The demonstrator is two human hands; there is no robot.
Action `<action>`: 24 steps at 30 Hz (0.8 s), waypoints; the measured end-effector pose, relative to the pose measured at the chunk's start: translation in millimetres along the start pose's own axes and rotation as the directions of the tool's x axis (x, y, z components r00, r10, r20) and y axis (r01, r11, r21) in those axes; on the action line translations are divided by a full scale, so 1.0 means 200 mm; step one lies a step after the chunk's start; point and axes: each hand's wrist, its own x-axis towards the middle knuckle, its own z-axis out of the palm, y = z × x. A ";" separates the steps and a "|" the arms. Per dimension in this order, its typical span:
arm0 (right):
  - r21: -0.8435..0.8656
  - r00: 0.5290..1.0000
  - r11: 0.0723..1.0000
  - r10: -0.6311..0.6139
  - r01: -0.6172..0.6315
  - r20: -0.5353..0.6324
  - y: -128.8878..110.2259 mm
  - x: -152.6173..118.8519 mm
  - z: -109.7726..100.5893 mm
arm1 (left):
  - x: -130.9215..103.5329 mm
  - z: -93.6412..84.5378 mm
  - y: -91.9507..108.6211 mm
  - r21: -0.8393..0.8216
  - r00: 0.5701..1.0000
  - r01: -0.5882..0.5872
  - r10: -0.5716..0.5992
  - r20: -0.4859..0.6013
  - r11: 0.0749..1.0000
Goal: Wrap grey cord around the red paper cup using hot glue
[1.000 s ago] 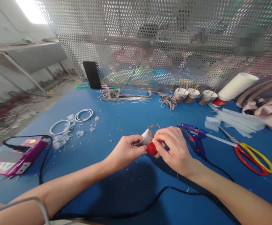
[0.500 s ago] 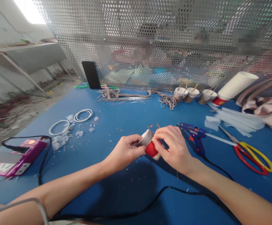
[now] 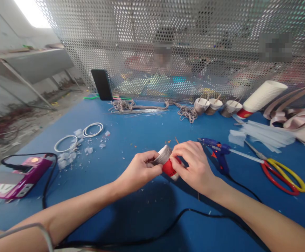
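Observation:
Tilted above the blue table is a small paper cup (image 3: 169, 167), red and white, with greyish cord (image 3: 163, 156) wound round its rim end. My left hand (image 3: 141, 168) grips the wrapped end between thumb and fingers. At the cup's other side, my right hand (image 3: 191, 163) is closed in a pinch, its fingertips against the edge of the winding. A thin strand hangs below that hand, seemingly the cord's loose end; its path through the fingers is hidden. Just right of my right hand lies a blue glue gun (image 3: 217, 150) with a glue stick in its back.
Scissors (image 3: 283, 175) and translucent strips (image 3: 265, 134) lie at right. Behind stand several cord-wrapped cups (image 3: 212, 106), a leaning cup stack (image 3: 264, 96) and cord bundles (image 3: 187, 112). White rings (image 3: 92, 130), scraps and a purple power box (image 3: 23, 176) sit left. A black cable (image 3: 141, 240) crosses the front.
My right fingertips have shifted slightly along the cup's red side, showing a little more red. My left hand keeps its grip; the rest is nearly unchanged apart from a small view shift.

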 end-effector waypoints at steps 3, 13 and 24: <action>-0.004 1.000 1.000 0.010 -0.010 0.000 0.00 0.00 0.00 | 0.00 0.00 0.00 -0.010 1.000 0.014 -0.014 0.020 1.000; 0.024 0.999 0.999 0.041 -0.041 0.011 -0.03 0.01 -0.01 | 0.00 0.00 0.00 0.071 0.998 -0.010 0.014 -0.060 0.997; 0.038 0.999 0.998 0.053 -0.054 0.009 -0.04 0.01 -0.02 | 0.00 -0.01 -0.02 0.169 0.992 -0.109 0.118 -0.042 0.980</action>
